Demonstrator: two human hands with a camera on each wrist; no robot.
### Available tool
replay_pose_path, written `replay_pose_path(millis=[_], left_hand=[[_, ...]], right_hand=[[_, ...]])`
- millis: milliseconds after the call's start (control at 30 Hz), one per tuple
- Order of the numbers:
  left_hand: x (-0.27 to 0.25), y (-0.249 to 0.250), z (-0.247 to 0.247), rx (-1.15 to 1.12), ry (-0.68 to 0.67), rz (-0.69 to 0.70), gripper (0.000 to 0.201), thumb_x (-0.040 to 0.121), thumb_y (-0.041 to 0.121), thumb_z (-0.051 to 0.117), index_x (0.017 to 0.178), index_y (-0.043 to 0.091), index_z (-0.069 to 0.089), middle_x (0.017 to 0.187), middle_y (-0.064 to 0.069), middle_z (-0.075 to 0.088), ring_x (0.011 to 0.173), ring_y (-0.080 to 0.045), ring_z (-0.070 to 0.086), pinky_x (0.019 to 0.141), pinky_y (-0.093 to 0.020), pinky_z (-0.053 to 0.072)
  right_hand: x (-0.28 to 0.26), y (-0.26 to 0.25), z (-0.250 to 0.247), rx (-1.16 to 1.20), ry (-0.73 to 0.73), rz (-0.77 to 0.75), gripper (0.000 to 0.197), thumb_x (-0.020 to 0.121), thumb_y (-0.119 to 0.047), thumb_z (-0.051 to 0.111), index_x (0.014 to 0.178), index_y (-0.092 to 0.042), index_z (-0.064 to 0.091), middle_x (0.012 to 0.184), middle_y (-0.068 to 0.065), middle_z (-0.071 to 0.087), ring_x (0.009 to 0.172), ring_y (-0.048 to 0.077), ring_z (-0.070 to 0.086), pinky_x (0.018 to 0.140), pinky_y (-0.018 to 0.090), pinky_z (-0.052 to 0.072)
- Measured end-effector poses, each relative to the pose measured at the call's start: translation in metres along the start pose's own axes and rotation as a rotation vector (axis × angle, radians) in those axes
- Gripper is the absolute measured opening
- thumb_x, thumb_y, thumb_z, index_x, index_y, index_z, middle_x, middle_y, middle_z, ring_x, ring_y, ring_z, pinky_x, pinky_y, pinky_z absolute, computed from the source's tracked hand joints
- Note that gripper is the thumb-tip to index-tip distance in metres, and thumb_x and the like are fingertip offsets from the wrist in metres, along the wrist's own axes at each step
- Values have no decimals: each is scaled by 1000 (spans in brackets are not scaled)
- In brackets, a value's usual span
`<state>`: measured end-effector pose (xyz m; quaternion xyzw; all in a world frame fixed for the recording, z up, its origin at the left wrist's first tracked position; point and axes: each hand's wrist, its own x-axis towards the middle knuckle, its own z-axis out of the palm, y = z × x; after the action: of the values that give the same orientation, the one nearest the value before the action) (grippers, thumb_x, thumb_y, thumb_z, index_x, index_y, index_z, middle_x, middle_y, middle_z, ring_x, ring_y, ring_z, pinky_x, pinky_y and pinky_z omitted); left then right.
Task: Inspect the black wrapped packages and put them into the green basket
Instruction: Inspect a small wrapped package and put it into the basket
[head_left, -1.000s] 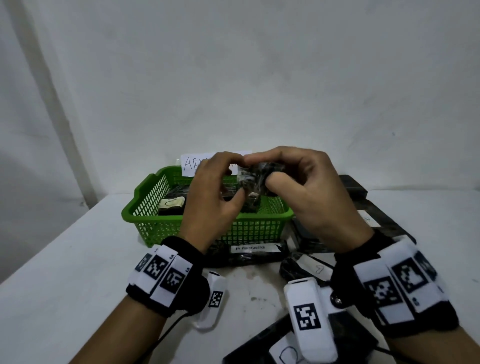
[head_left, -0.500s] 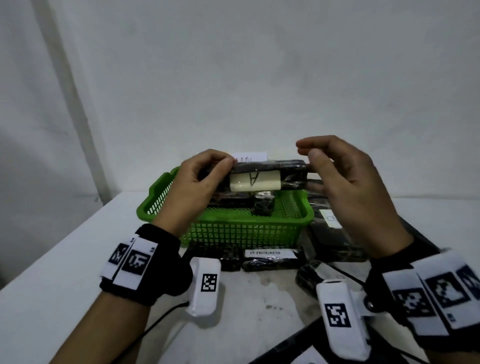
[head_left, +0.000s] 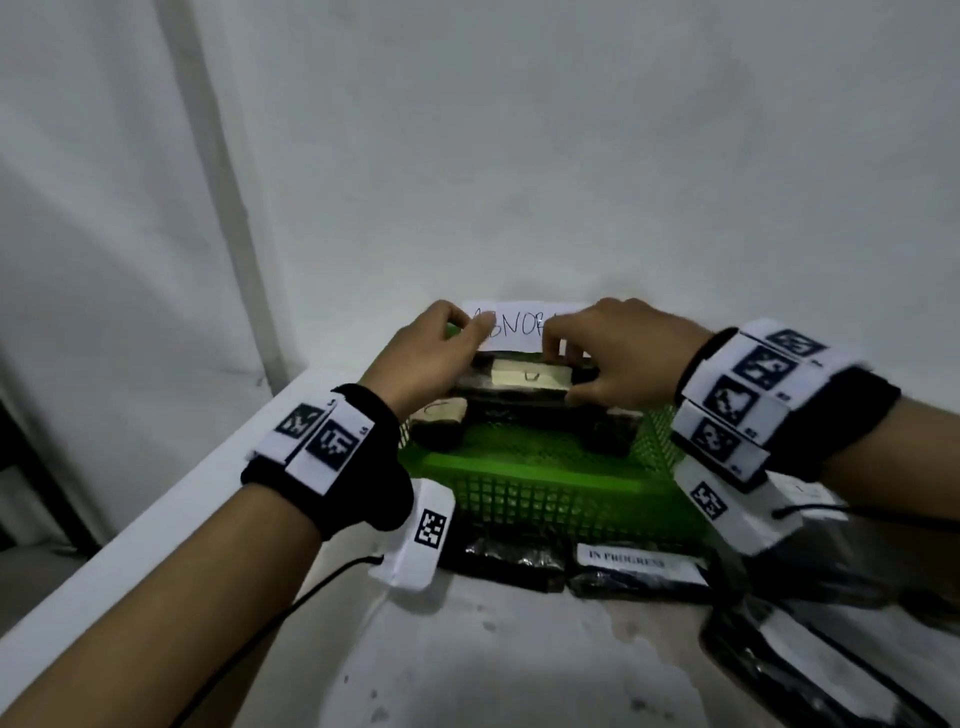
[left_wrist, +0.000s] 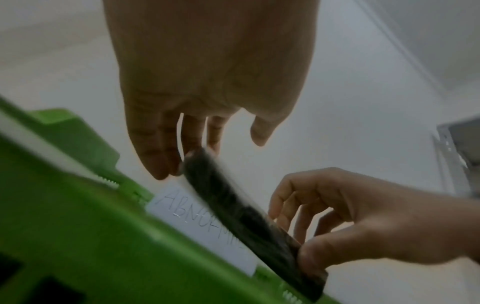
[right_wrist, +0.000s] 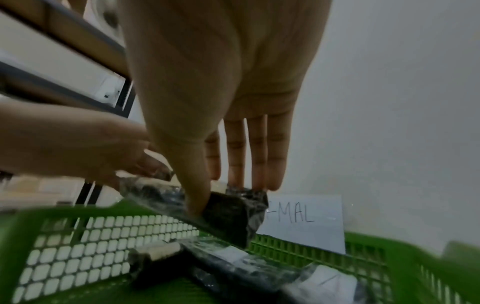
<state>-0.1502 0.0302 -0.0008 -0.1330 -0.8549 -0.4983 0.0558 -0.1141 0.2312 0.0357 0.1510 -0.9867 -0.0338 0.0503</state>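
A black wrapped package (head_left: 524, 378) with a cream label hangs level just above the green basket (head_left: 545, 470), near its back wall. My left hand (head_left: 457, 358) holds its left end and my right hand (head_left: 576, 374) pinches its right end. In the right wrist view the thumb and fingers (right_wrist: 197, 197) clamp the package end (right_wrist: 233, 216) over the basket mesh (right_wrist: 103, 236). In the left wrist view my left fingertips (left_wrist: 168, 164) lie on the far end of the package (left_wrist: 233, 205), with the thumb apart from it.
Other wrapped packages lie inside the basket (head_left: 436, 423) (head_left: 608, 431). A paper sign reading ABNORMAL (head_left: 514, 330) stands at the basket's back. More packages lie on the white table in front, one marked IN PROGRESS (head_left: 628, 560), and at right (head_left: 810, 670). The wall is close behind.
Both hands have carried the package forward and down, from chest height in front of the basket to just above its inside. Their hold on its two ends is unchanged.
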Motion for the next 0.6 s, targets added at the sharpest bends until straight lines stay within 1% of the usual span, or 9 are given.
replay_pose_path(millis=[67, 133, 200, 233, 300, 367, 467, 533, 600], left_hand=[[2, 1, -2, 173, -16, 32, 39, 99, 52, 47, 119, 19, 55, 105, -1, 65, 89, -18, 63, 77, -32, 49], [5, -3, 1, 252, -80, 0, 41, 101, 49, 45, 123, 17, 55, 113, -4, 64, 101, -22, 61, 90, -37, 50], [10, -8, 8, 237, -206, -139, 48, 102, 50, 41, 131, 14, 52, 129, -9, 60, 118, -27, 57, 102, -42, 47], [13, -10, 10, 235, -287, -218, 53, 103, 50, 37, 137, 12, 49, 136, -12, 56, 123, -28, 55, 105, -43, 46], [17, -8, 13, 241, -386, -289, 55, 105, 47, 32, 141, 8, 46, 137, -14, 53, 118, -28, 55, 102, -40, 46], [24, -7, 12, 266, -397, -286, 52, 106, 44, 30, 137, 6, 49, 133, -16, 56, 112, -29, 56, 99, -41, 49], [27, -8, 11, 350, -468, -287, 51, 106, 45, 31, 142, 12, 47, 135, -11, 53, 122, -30, 55, 99, -47, 51], [28, -9, 11, 400, -498, -260, 51, 106, 46, 31, 142, 13, 48, 139, -10, 53, 123, -28, 54, 99, -39, 49], [29, -7, 10, 456, -506, -217, 50, 106, 44, 31, 138, 12, 52, 141, -11, 53, 125, -27, 54, 93, -29, 41]], right_hand=[[18, 7, -1, -86, -135, 11, 33, 75, -38, 84, 97, -30, 61, 95, -6, 63, 88, 20, 60, 82, 38, 55], [37, 10, 0, -153, -281, -10, 31, 72, -36, 86, 94, -26, 67, 92, -6, 66, 89, 20, 63, 83, 36, 56], [57, 9, 5, -171, -383, -64, 29, 72, -35, 87, 93, -24, 72, 88, -8, 69, 86, 17, 65, 85, 36, 57], [67, 8, 10, -161, -397, -92, 27, 72, -34, 87, 92, -23, 73, 82, -11, 68, 84, 15, 65, 85, 36, 58], [81, 6, 24, -149, -377, -134, 21, 72, -30, 85, 89, -24, 74, 76, -13, 65, 81, 14, 66, 83, 36, 59], [89, 6, 41, -137, -400, -161, 15, 73, -25, 80, 85, -24, 73, 74, -12, 66, 79, 16, 67, 81, 36, 59], [88, 10, 62, -76, -455, -178, 13, 74, -18, 76, 85, -22, 71, 71, -11, 64, 76, 17, 66, 73, 29, 55], [87, 13, 67, -45, -432, -172, 13, 73, -18, 76, 84, -21, 71, 75, -9, 68, 76, 18, 66, 71, 30, 55], [86, 15, 65, -35, -431, -161, 14, 72, -20, 79, 85, -20, 73, 80, -5, 72, 78, 17, 68, 73, 33, 58]])
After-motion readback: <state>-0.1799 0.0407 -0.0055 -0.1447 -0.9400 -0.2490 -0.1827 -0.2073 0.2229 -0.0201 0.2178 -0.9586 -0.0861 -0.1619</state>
